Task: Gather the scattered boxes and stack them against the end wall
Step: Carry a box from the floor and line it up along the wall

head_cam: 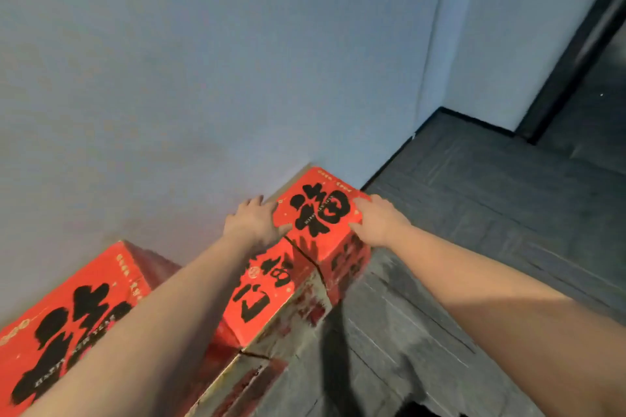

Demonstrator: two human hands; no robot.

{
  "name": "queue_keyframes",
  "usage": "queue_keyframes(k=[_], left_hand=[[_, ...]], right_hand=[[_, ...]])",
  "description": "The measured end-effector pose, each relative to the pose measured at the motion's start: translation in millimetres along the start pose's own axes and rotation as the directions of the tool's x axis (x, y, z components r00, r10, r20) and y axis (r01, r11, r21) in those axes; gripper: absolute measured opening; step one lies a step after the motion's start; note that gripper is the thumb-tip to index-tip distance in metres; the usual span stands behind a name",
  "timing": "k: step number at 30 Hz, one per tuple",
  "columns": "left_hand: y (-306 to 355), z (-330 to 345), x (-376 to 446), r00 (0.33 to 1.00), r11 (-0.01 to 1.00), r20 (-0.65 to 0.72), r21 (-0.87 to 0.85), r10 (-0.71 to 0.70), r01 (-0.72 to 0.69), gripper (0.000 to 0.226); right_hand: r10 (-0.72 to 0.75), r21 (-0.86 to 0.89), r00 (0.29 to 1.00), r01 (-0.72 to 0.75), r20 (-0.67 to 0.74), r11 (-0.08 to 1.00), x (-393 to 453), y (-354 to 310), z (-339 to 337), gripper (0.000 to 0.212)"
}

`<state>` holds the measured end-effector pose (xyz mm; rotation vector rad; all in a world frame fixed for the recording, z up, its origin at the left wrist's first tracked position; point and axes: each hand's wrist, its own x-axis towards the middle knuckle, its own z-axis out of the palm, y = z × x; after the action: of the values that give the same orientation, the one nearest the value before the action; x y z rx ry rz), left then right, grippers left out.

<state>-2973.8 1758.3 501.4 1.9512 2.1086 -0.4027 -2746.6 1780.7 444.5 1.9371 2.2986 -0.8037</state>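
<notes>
A: Boxes line the wall (pixel 169 61) from your left: a large red box (pixel 67 308) nearest you, its far edge up against the wall, then a middle red box (pixel 264 284) partly under your left forearm.

B: And the one you hold?

A: The small red box (pixel 321 213) sits farthest along, on top of the row and close to the wall. Your left hand (pixel 254 222) lies on its left edge with the fingers spread, the grip loose rather than clamped. Your right hand (pixel 379 220) presses its right side, fingers mostly straight, so you squeeze it between two palms.

B: Why that hold?

A: Likely to square it with the box beneath and nudge it back against the wall. To your right, the dark carpet floor (pixel 474 213) runs towards a doorway.
</notes>
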Motion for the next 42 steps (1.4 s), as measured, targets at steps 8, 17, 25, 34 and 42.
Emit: queue_keyframes(k=[8, 17, 25, 34, 42], left_hand=[[304.5, -18.3, 45.0, 0.897, 0.887, 0.015, 0.141, 0.441, -0.439, 0.074], [633.5, -0.8, -12.2, 0.529, 0.473, 0.166, 0.283, 0.833, -0.834, 0.070], [891.0, 37.0, -138.7, 0.063, -0.047, 0.330, 0.314, 0.942, -0.948, 0.071], [1066.4, 126.1, -310.8, -0.249, -0.435, 0.486, 0.319, 0.838, -0.842, 0.069], [1221.7, 179.0, -448.7, -0.216, -0.459, 0.556, 0.344, 0.802, -0.819, 0.070]], right_hand=[[0.471, 0.147, 0.877, -0.455, -0.099, 0.878, -107.4, 258.3, -71.2, 0.059], [0.885, 0.431, 0.458, -0.785, -0.077, 0.444, -291.5, 470.5, -82.6, 0.054], [0.997, 0.612, -0.040, -0.787, 0.070, -0.075, -465.9, 579.9, -65.4, 0.058], [0.913, 0.645, -0.306, -0.646, 0.271, -0.408, -625.6, 666.9, -12.0, 0.059], [0.894, 0.706, -0.324, -0.553, 0.308, -0.443, -786.6, 809.8, -4.9, 0.060]])
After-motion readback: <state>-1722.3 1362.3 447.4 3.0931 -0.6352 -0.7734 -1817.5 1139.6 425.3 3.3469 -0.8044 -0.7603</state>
